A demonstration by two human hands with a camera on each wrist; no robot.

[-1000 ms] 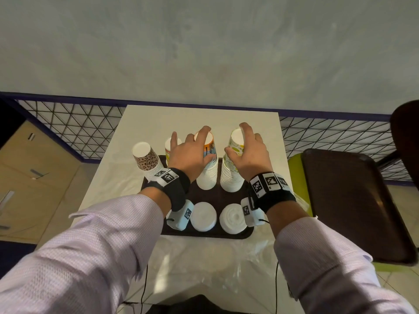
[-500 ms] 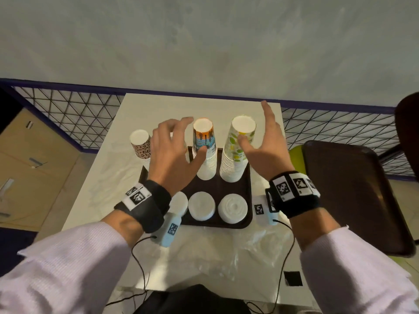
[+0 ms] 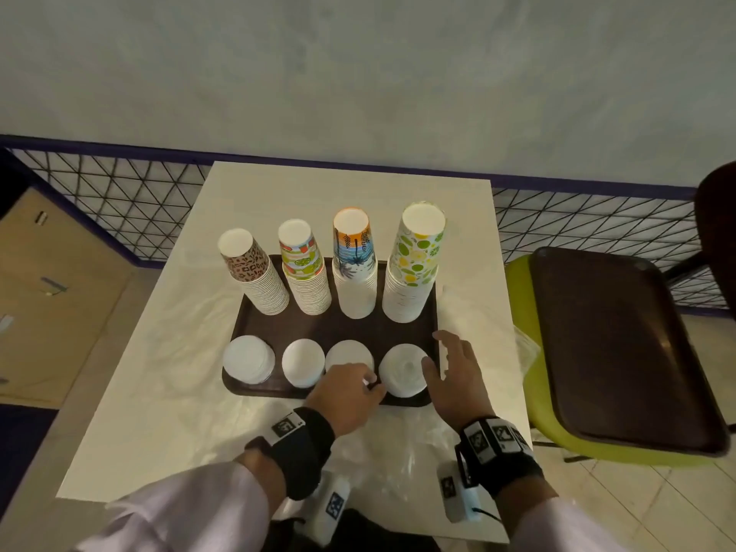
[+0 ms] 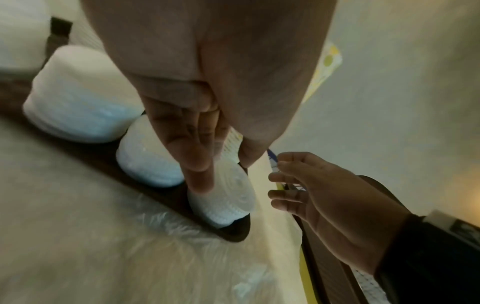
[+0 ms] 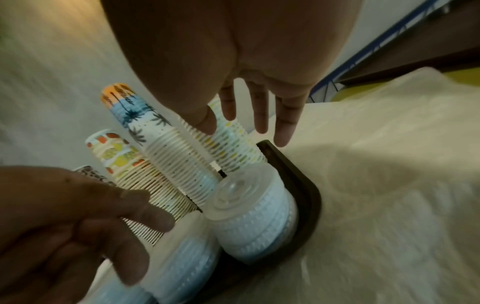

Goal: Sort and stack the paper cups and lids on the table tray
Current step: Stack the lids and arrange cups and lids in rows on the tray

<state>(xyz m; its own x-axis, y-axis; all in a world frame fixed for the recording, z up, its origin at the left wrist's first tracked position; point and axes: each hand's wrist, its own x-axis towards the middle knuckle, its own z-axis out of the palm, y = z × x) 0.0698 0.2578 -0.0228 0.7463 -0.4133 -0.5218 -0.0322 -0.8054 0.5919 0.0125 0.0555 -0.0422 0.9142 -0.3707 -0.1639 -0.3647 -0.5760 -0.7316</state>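
A dark brown tray (image 3: 342, 324) holds a back row of upside-down cup stacks: leopard print (image 3: 255, 272), fruit print (image 3: 304, 268), palm print (image 3: 354, 264) and lime print (image 3: 414, 264). White lid stacks line the front: far left (image 3: 247, 358), second (image 3: 302, 362), third (image 3: 349, 358) and rightmost (image 3: 402, 374). My left hand (image 3: 350, 392) hovers at the tray's front edge, fingers loosely bent between the third and rightmost lid stacks, holding nothing. My right hand (image 3: 450, 376) is spread open just right of the rightmost lid stack (image 5: 254, 216). The left wrist view shows my left fingers (image 4: 200, 174) against that stack (image 4: 228, 201).
The white table (image 3: 350, 193) carries crinkled clear plastic film (image 3: 398, 452) in front of the tray. A second brown tray (image 3: 621, 344) lies on a green chair (image 3: 517, 280) at the right. A black mesh railing (image 3: 119, 209) runs behind the table.
Both hands have let go of the palm and lime cup stacks and drawn back to the front row of lids. All the cup stacks now stand uncovered.
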